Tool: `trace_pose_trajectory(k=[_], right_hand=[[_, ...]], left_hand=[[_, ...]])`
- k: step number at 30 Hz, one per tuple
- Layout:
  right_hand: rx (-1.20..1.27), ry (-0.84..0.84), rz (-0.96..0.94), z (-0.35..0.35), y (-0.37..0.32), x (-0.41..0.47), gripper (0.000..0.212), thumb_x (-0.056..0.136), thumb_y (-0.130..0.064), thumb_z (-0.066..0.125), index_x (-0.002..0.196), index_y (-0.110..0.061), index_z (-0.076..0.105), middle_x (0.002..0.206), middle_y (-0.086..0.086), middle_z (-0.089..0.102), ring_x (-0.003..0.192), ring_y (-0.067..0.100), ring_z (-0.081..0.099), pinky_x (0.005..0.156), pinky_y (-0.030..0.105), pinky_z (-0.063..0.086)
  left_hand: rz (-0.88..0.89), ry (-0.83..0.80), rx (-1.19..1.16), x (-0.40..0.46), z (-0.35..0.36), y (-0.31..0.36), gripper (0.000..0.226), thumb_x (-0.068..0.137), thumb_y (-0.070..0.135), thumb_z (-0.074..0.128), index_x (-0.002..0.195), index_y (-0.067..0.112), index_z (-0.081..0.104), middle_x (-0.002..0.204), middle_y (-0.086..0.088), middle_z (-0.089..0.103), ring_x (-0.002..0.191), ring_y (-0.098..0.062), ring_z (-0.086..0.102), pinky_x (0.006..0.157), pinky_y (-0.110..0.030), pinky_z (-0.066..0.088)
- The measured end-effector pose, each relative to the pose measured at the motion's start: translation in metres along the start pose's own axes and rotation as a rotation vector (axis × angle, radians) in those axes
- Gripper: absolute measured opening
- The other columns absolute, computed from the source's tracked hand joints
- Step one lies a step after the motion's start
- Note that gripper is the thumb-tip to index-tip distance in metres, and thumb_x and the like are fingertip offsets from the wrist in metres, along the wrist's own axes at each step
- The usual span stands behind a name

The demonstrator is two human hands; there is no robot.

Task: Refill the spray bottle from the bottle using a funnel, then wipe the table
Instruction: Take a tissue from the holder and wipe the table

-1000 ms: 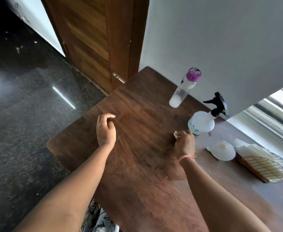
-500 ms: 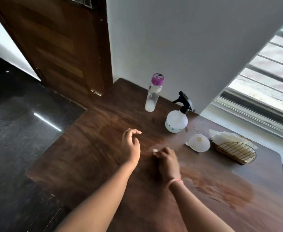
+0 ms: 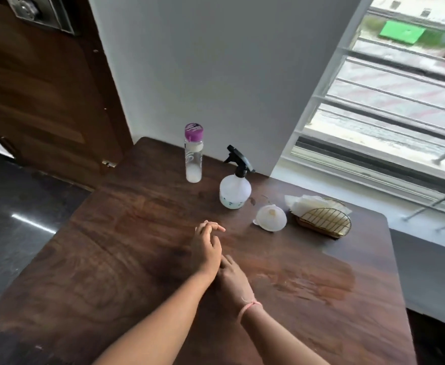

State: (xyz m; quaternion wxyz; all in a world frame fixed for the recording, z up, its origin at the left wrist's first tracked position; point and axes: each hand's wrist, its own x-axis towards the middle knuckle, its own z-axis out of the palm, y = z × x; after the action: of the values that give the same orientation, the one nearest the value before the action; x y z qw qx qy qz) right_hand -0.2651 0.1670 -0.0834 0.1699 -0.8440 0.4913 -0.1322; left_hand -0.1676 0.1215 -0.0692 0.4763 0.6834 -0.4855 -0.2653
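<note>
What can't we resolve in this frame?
- Head view: right hand, its fingers hidden behind the left hand; any tissue held is unseen.
- White paper napkins, lower part hidden by the gold wire holder.
- Dark wooden table, near edge cut off.

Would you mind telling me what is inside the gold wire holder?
White paper napkins stand in the gold wire holder, sticking out at its left and top. Their lower parts are hidden behind the wire.

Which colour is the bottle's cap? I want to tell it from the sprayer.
Purple, on the clear bottle; the head view shows it. The sprayer has a black top.
</note>
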Motion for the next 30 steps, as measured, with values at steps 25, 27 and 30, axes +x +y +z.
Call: trace_pose_trajectory(k=[25,27,30], right_hand=[[-0.058,0.227,0.139,-0.008,0.054,-0.078,0.012,0.079,-0.014,0.062,0.084,-0.024,0.067,0.085,-0.004,0.056,0.076,0.017,0.048,0.067,0.027,0.045],[-0.052,0.347,0.303,-0.025,0.079,-0.089,0.012,0.077,-0.011,0.068,0.079,-0.022,0.066,0.078,-0.001,0.054,0.071,0.019,0.049,0.062,0.028,0.041],[-0.068,0.556,0.658,-0.048,0.13,-0.116,0.009,0.071,-0.005,0.066,0.069,-0.013,0.07,0.071,0.008,0.056,0.063,0.03,0.053,0.056,0.033,0.043]], left_hand=[[0.035,-0.185,-0.094,-0.053,0.051,0.039,0.035,0.071,-0.003,0.036,0.075,0.022,0.06,0.085,0.022,0.054,0.09,-0.007,0.051,0.103,-0.051,0.04],[0.021,-0.192,-0.101,-0.051,0.046,0.036,0.035,0.071,-0.004,0.037,0.076,0.019,0.063,0.086,0.02,0.055,0.092,-0.015,0.055,0.101,-0.051,0.041],[0.007,-0.17,-0.101,-0.048,0.039,0.034,0.036,0.069,0.0,0.036,0.076,0.019,0.065,0.088,0.013,0.057,0.096,-0.023,0.058,0.096,-0.047,0.044]])
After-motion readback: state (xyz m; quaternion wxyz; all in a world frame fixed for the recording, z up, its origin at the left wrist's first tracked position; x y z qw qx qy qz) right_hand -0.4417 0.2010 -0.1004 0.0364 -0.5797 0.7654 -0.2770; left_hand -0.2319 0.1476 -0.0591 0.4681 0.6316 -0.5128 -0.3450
